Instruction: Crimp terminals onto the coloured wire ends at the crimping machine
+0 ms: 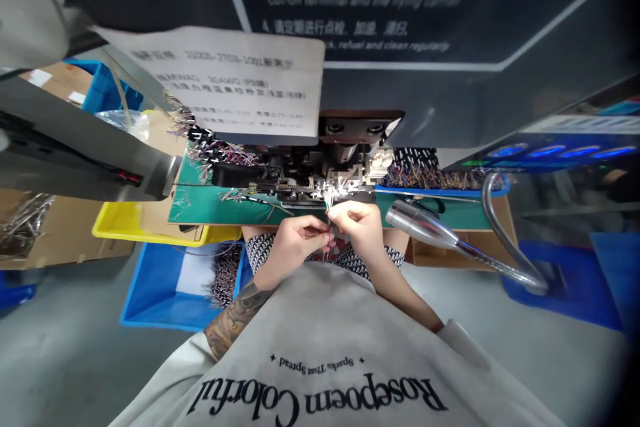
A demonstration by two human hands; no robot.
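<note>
Left, a yellow plastic tray [150,235] overhung an open blue plastic bin [153,297]. The left hand's [300,240] and right hand's [357,223] fingertips pinched thin multicoloured wires [329,230] below the bulky dark machine [425,107]; a silver gooseneck lamp [420,223] stood near, rightward

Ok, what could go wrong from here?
The right hand has its fingertips close under the lit machine head, so a pinch seems possible. Both it and the left hand hold thin wires in several colours, so one could slip or cross. Loose wires also lie on the green tabletop by the mechanism and might snag.
</note>
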